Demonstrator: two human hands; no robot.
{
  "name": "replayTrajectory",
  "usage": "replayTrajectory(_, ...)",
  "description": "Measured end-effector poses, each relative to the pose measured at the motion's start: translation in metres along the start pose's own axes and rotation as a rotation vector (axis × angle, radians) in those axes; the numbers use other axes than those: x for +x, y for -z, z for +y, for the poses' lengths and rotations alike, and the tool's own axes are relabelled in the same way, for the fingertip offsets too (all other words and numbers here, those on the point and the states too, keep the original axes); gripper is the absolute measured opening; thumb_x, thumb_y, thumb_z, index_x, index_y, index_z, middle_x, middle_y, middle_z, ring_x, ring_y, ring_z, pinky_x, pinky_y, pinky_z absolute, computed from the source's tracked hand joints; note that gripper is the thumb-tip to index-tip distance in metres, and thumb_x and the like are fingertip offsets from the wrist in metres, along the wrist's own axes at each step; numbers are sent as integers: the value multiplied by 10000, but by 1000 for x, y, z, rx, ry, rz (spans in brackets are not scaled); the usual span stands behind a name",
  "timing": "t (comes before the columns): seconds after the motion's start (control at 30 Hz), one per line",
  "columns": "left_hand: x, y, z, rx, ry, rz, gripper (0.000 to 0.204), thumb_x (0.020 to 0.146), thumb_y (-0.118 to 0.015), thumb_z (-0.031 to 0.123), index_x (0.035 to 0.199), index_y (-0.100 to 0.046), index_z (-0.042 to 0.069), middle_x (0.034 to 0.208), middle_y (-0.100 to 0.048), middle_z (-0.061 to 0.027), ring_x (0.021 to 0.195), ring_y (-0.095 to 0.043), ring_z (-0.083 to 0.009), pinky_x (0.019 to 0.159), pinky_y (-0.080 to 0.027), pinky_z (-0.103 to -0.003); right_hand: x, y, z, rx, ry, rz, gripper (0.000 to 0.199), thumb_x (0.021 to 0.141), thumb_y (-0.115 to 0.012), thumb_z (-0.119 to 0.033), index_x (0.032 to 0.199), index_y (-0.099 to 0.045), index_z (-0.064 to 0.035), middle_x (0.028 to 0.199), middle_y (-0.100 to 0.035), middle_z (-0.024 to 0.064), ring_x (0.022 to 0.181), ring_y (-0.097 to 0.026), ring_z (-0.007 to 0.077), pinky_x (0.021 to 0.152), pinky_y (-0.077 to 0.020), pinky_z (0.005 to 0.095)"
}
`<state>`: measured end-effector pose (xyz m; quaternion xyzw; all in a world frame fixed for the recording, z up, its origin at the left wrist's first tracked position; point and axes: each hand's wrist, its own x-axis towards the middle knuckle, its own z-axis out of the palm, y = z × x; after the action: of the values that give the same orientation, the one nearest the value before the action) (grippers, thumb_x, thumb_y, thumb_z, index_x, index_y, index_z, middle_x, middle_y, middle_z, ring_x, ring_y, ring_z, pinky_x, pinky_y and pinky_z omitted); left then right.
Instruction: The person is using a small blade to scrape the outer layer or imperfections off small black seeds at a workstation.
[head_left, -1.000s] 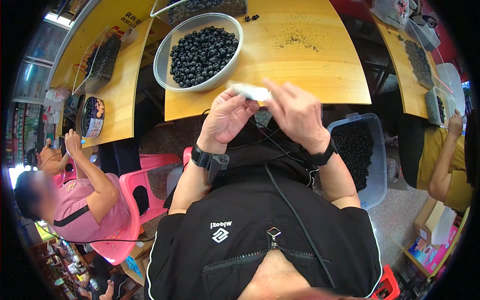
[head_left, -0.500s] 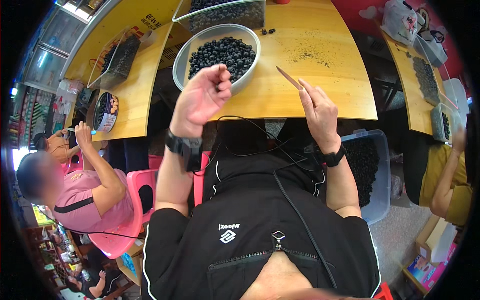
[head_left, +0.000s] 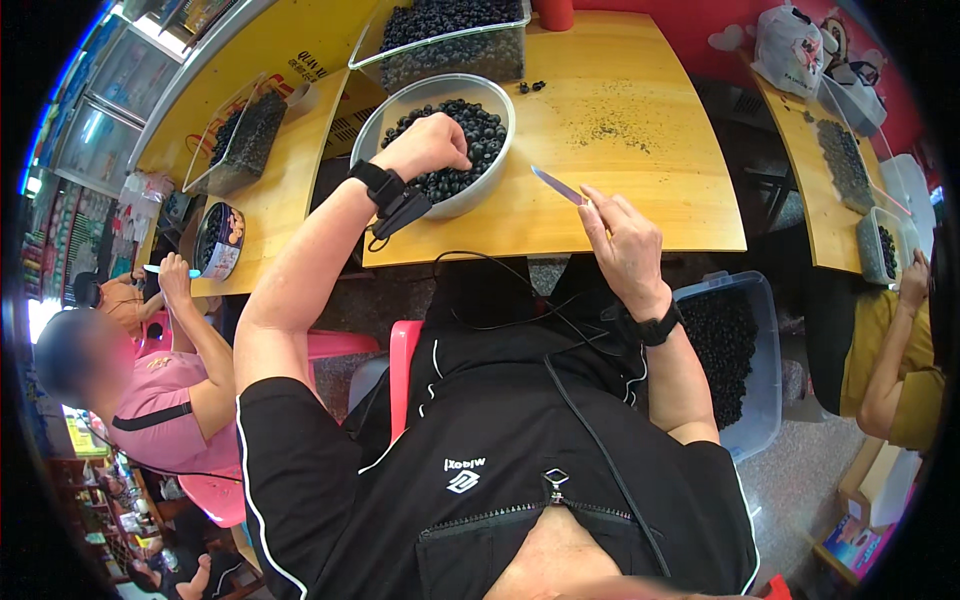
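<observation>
Bowl (head_left: 395, 125) of dark round fruit at 12 o'clock on the wooden table (head_left: 650, 190) | my left hand (head_left: 432, 145) curled down into the fruit, fingers buried, grip I cannot tell | my right hand (head_left: 625, 240) at 1 o'clock closed on a small knife (head_left: 558, 186), blade pointing to 11 | plastic bin (head_left: 745, 360) of fruit at 3 o'clock beside my right arm

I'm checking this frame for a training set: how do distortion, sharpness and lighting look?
Head view: strong fisheye, so the wooden table edges bow and a black rim rings the picture; even daylight, soft shadows; the left hand in the bowl of dark berries and the right hand holding the knife look sharp.
</observation>
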<state>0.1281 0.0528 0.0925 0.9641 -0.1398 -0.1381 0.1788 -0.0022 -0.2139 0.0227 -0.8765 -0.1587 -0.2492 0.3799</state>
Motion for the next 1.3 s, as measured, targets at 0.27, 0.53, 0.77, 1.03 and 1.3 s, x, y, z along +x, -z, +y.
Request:
replayTrajectory(0.27,4,-6,-23,-104,-67,-9,198,688,-749,103,851,-696,3,769,-691,-109,735,-650,-188,698,-501,-320,0,2,-2,4,6,5,250,926,-575,-199,1079,-664,-24,767,-615,124,649,-601,260,585,-462,329)
replayTrajectory(0.53,-9,-7,-16,-111,-30,25,213,688,-751,137,833,-693,-7,759,-685,-106,734,-645,-179,696,-499,-312,-5,-8,-4,-6,57,6,247,928,-569,-193,1081,-662,-22,758,-608,129,634,-588,257,574,-451,330)
replayTrajectory(0.77,-61,-22,21,-1497,-40,-171,289,907,-602,90,1191,-584,37,926,-650,-19,586,-421,-29,516,-367,-184,-1,3,-11,211,-87,-28,269,901,-601,-197,1100,-655,-23,747,-603,114,620,-585,240,571,-457,316)
replayTrajectory(1.03,-95,-120,57,-2090,46,-307,158,946,-572,172,1042,-609,52,873,-646,-9,577,-501,-46,537,-429,-185,-7,9,-38,122,303,55,377,703,-754,-30,1070,-671,-56,665,-540,68,556,-533,212,518,-431,306)
replayTrajectory(1.3,-100,-131,71,-2150,63,-273,181,920,-599,90,1095,-597,43,910,-654,-45,773,-640,-109,710,-554,-253,-10,3,-27,56,445,134,310,611,-713,-23,915,-667,-63,649,-541,35,555,-549,208,492,-435,318)
